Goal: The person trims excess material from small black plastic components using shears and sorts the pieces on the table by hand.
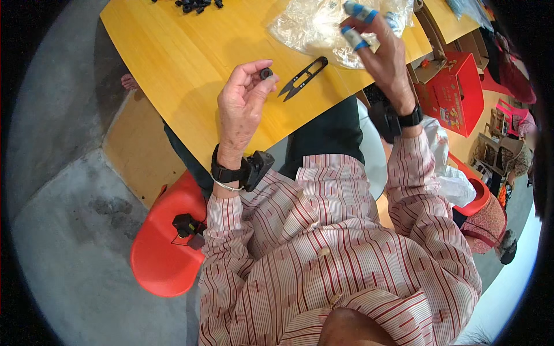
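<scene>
Between the thumb and fingertips of my left hand (239, 106) is a small black ring-shaped part (266, 73), its round opening facing up. Black thread snips (303, 79) lie on the yellow table (190, 75), just right of that hand, with the blades pointing toward me. My right hand (385, 57) is raised over the table's right side, beside a crumpled clear plastic bag (314, 29). Blue and white tape wraps its fingertips. Its thumb and fingers are spread apart, and nothing shows between them.
Several small black parts (193, 6) are heaped at the table's far left edge. A red box (453, 92) and an open cardboard carton (427, 69) stand right of the table. A red stool (167, 242) is at my left. Another person's hand (129, 82) shows beyond the table's left edge.
</scene>
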`<state>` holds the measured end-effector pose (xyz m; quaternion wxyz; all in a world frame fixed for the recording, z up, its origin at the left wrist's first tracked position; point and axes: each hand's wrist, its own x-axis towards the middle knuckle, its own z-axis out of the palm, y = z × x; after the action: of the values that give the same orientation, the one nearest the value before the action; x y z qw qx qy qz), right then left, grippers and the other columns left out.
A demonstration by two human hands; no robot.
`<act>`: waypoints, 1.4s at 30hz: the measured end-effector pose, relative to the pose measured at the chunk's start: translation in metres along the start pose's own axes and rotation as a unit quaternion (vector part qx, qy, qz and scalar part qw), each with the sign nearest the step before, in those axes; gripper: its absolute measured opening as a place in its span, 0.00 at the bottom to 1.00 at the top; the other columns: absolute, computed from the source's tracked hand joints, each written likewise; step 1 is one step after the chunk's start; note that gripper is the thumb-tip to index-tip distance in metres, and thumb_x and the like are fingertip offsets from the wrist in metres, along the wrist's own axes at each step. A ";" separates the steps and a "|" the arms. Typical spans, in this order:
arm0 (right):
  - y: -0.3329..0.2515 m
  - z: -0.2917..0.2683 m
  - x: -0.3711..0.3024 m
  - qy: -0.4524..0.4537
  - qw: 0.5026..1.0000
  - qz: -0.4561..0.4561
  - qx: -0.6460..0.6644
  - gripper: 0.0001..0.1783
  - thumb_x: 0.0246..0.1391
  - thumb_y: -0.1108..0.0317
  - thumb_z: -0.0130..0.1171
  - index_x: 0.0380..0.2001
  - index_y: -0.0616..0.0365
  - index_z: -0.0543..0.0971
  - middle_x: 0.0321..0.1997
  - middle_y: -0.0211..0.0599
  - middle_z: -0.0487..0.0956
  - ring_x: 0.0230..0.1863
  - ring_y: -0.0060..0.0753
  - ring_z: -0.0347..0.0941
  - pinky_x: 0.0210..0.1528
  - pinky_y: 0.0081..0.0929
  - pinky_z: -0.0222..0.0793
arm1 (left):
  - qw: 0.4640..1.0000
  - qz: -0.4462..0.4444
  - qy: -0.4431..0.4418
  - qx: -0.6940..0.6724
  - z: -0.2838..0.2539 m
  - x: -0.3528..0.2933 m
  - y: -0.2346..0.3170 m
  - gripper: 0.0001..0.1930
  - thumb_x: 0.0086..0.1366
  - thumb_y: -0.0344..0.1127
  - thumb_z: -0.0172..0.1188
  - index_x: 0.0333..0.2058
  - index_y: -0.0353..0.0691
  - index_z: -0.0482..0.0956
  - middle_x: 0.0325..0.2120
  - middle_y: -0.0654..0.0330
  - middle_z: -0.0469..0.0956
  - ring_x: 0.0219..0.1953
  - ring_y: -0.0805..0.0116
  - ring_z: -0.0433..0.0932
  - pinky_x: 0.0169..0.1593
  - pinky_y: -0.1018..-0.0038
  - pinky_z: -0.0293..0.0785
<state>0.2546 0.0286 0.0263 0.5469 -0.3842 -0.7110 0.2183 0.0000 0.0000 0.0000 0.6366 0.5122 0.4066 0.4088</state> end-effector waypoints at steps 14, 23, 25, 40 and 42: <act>-0.042 0.066 -0.026 -0.088 0.934 0.289 0.191 0.18 0.55 0.69 0.57 0.50 0.60 0.71 0.38 0.31 0.77 0.39 0.21 0.73 0.43 0.22 0.71 | 0.999 -0.013 0.006 -0.049 0.014 0.001 0.012 0.17 0.65 0.24 0.50 0.53 0.30 0.69 0.41 0.57 0.76 0.41 0.75 0.76 0.47 0.80 0.72; -0.048 0.064 -0.023 -0.083 0.902 0.330 0.267 0.20 0.56 0.69 0.57 0.51 0.59 0.70 0.40 0.31 0.77 0.42 0.21 0.72 0.45 0.21 0.70 | 0.990 -0.021 0.035 -0.131 0.011 -0.002 0.013 0.15 0.63 0.23 0.53 0.49 0.29 0.72 0.40 0.57 0.77 0.40 0.74 0.76 0.46 0.81 0.72; -0.048 0.064 -0.023 -0.085 0.903 0.327 0.266 0.20 0.56 0.69 0.57 0.51 0.59 0.70 0.40 0.31 0.77 0.42 0.21 0.72 0.46 0.21 0.69 | 0.990 -0.009 0.033 -0.134 0.010 -0.003 0.012 0.15 0.62 0.23 0.54 0.48 0.30 0.73 0.39 0.58 0.76 0.40 0.75 0.75 0.46 0.81 0.72; -0.054 0.057 -0.008 -0.154 0.962 0.227 0.010 0.19 0.50 0.73 0.60 0.46 0.60 0.72 0.33 0.36 0.79 0.34 0.28 0.76 0.38 0.24 0.71 | 0.992 0.066 0.046 0.100 0.001 -0.001 0.015 0.12 0.54 0.19 0.59 0.39 0.32 0.77 0.33 0.62 0.74 0.33 0.76 0.73 0.39 0.81 0.71; -0.055 0.058 -0.007 -0.167 0.969 0.175 -0.045 0.15 0.45 0.74 0.60 0.39 0.61 0.72 0.30 0.39 0.78 0.31 0.36 0.75 0.34 0.29 0.72 | 0.983 0.094 0.046 0.149 0.002 0.000 0.017 0.11 0.54 0.19 0.59 0.38 0.33 0.78 0.33 0.61 0.74 0.32 0.75 0.74 0.38 0.80 0.72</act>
<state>0.1831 -0.0038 0.0447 0.3562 -0.4849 -0.7230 0.3394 -0.0003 0.0014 0.0169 0.4920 0.6179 0.4421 0.4250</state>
